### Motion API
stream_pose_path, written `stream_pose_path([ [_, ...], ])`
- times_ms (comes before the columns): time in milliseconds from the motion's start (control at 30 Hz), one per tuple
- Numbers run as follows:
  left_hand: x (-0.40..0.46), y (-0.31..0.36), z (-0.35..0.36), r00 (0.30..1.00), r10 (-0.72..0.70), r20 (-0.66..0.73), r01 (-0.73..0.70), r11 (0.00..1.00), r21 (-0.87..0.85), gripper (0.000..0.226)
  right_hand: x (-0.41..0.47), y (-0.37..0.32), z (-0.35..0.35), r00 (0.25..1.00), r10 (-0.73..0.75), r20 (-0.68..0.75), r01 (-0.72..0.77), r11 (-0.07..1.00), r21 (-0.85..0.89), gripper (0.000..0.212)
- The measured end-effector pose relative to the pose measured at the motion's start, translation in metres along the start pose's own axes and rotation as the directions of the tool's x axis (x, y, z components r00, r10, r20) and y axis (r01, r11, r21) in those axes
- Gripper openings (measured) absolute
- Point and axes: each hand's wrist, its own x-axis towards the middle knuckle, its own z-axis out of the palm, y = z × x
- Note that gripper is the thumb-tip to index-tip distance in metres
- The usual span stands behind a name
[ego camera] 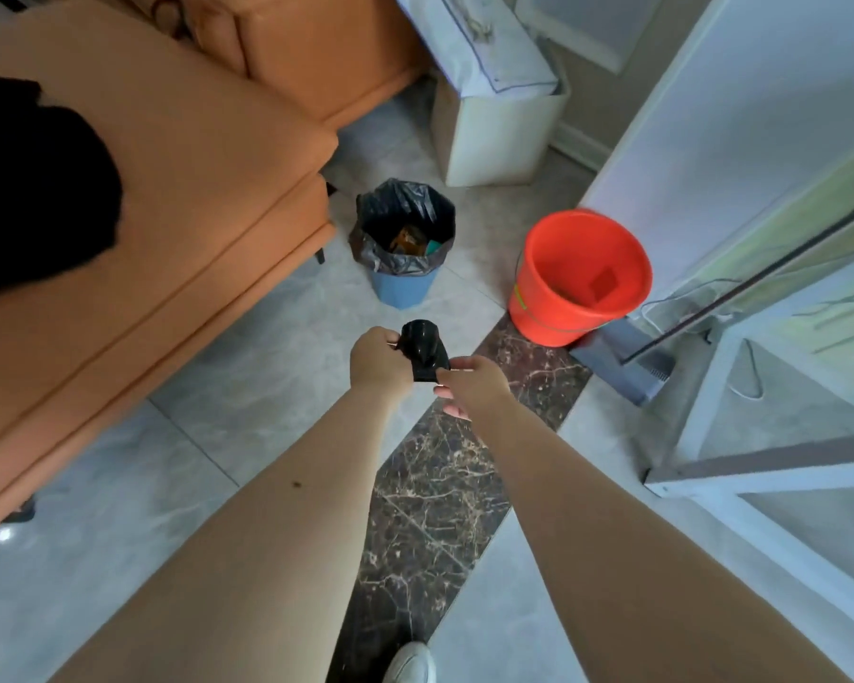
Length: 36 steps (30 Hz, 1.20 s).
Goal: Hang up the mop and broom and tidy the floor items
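Observation:
Both arms reach forward over the floor. My left hand (pixel 378 359) grips the upper end of a black roll of bin bags (pixel 422 350), and my right hand (pixel 469 384) pinches its lower edge. Just beyond the roll stands a blue waste bin (pixel 403 288) lined with a black bag (pixel 405 209), with some rubbish inside. To the right of it sits an orange bucket (pixel 580 276) on the floor. No mop or broom is in view.
An orange sofa (pixel 178 204) fills the left side, with a black garment (pixel 35 184) lying on it. A white box (pixel 499 125) stands behind the bin. White framed glass doors (pixel 740 155) and a grey flat base (pixel 622 362) are at the right. My shoe (pixel 410 663) shows at the bottom.

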Motion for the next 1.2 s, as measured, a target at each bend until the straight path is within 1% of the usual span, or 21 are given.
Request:
stream_pose_path([
  [67,0.020,0.012,0.002,1.000,-0.027,-0.002,0.027,0.999,-0.017,0.032,0.018,-0.017,-0.001,1.000,0.000,0.015,0.000,1.000,-0.003,0.020],
  [200,0.069,0.036,0.008,0.998,-0.068,-0.009,0.068,0.998,-0.010,0.025,0.059,-0.059,0.005,1.000,0.004,0.027,-0.004,1.000,-0.016,0.010],
  [267,0.093,0.049,0.008,0.997,-0.076,-0.003,0.076,0.997,-0.009,0.030,0.082,-0.080,0.009,1.000,-0.004,0.009,0.004,1.000,-0.019,0.010],
  [333,0.118,0.064,0.007,0.997,-0.076,0.004,0.076,0.997,-0.012,0.036,0.103,-0.099,0.013,1.000,-0.001,-0.013,0.001,1.000,-0.015,0.012],
  [467,0.164,0.083,-0.003,0.996,-0.087,0.011,0.087,0.996,-0.003,0.040,0.137,-0.135,0.029,0.999,0.048,-0.026,-0.048,0.999,-0.017,0.024],
  [500,0.184,0.090,-0.005,0.996,-0.086,0.010,0.086,0.996,-0.007,0.039,0.149,-0.152,0.035,0.998,0.058,-0.024,-0.058,0.998,-0.014,0.025],
  [567,0.195,0.091,-0.009,0.995,-0.095,0.015,0.095,0.995,-0.004,0.036,0.156,-0.165,0.040,0.998,0.058,-0.028,-0.059,0.998,-0.029,0.027],
  [667,0.235,0.102,-0.010,0.994,-0.112,0.016,0.112,0.994,0.016,0.030,0.183,-0.196,0.050,0.997,0.063,-0.047,-0.065,0.997,-0.045,0.030],
  [833,0.281,0.114,0.002,0.989,-0.142,0.043,0.141,0.990,0.031,0.028,0.222,-0.217,0.053,0.992,0.113,-0.047,-0.115,0.993,-0.037,0.027],
  [967,0.310,0.120,0.017,0.977,-0.212,0.032,0.212,0.977,0.031,0.032,0.257,-0.220,0.055,0.989,0.130,-0.064,-0.137,0.985,-0.103,0.026],
  [1067,0.332,0.124,0.028,0.968,-0.248,0.031,0.247,0.968,0.051,0.035,0.286,-0.224,0.058,0.988,0.152,-0.039,-0.156,0.978,-0.139,0.027],
  [1133,0.347,0.125,0.036,0.964,-0.263,0.045,0.259,0.962,0.092,0.036,0.303,-0.225,0.057,0.986,0.168,-0.009,-0.168,0.971,-0.168,0.033],
  [1200,0.359,0.125,0.042,0.959,-0.275,0.061,0.264,0.953,0.146,0.042,0.317,-0.225,0.055,0.982,0.185,0.029,-0.173,0.956,-0.238,0.035],
])
